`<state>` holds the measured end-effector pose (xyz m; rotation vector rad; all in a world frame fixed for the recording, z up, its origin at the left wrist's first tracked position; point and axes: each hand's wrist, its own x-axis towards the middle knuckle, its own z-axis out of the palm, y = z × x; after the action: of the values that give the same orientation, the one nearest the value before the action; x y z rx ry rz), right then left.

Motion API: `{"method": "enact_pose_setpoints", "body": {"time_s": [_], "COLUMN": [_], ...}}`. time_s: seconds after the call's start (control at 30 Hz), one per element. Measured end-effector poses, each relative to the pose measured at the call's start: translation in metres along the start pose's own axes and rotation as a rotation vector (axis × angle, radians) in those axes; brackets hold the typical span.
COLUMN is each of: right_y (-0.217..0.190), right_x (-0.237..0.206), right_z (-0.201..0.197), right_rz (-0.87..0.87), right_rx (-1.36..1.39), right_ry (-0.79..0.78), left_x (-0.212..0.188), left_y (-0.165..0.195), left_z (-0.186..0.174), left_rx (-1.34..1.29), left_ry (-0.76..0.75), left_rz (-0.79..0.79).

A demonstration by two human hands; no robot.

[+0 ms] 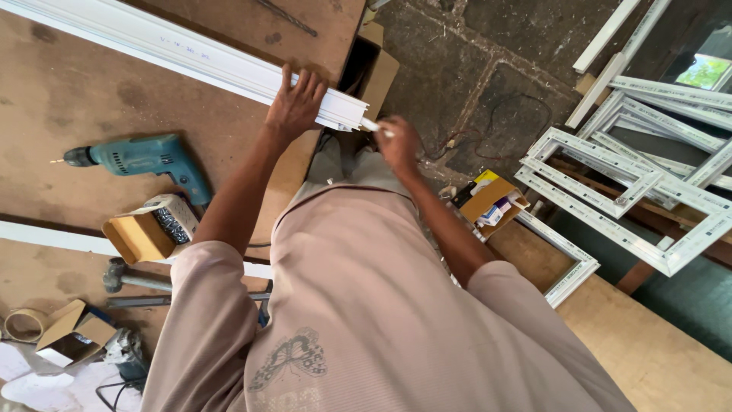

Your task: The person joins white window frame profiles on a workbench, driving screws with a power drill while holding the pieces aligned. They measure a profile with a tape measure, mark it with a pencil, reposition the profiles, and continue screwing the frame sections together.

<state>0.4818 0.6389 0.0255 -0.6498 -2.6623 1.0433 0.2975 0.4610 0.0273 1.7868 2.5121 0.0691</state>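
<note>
The fingers of the left hand (296, 103) lie spread and flat over the top of a long white plastic bar (191, 52), pressing on it near its cut end, where the hollow chambers of the bar show. The right hand (398, 143) is just past that end, its fingers pinched narrowly around a small white strip (377, 127) whose tip sits at, or right against, the open end of the bar; whether it is inside a chamber cannot be told. The bar runs slantwise from that end up toward the far left corner across a brown board worktable (69, 99), and its end hangs just over the table's edge. Both forearms come from a pinkish short-sleeved shirt that fills the lower middle of the view. On the table, well to the left of the left arm, lies a blue electric drill (141, 158) on its side, bit pointing left. Just below it is a small open cardboard box (141, 233), then a hammer (130, 278), and near the corner a roll of tape (24, 323) beside another open carton (72, 332). To the right, over the stone floor (488, 84), white window frames (633, 183) are stacked, with an open yellowish box (492, 202) of small parts near the right forearm.
</note>
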Motion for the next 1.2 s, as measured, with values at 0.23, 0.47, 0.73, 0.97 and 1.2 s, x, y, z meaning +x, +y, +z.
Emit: {"method": "enact_pose_setpoints", "body": {"time_s": [0.23,0.47,0.73,0.97,1.2], "right_y": [0.015,0.043,0.038,0.028,0.018], "right_x": [0.008,0.006,-0.006,0.001,0.014], "right_z": [-0.014,-0.054,-0.029,-0.018,-0.009], "right_rz": [0.241,0.143,0.166,0.147,0.124], "right_rx": [-0.093,0.027,-0.053,0.15,0.162], "right_ry": [-0.139,-0.061,-0.062,-0.133,-0.128], "left_x": [-0.002,-0.002,0.004,0.006,0.01], "left_y": [-0.005,-0.006,-0.002,0.0,0.002], "left_z": [-0.009,-0.002,-0.002,-0.005,-0.01], "left_rx": [-0.018,-0.087,-0.074,-0.096,-0.083], "left_ry": [0.005,-0.048,-0.064,-0.089,-0.051], "left_rz": [-0.017,-0.043,-0.048,-0.051,-0.038]}}
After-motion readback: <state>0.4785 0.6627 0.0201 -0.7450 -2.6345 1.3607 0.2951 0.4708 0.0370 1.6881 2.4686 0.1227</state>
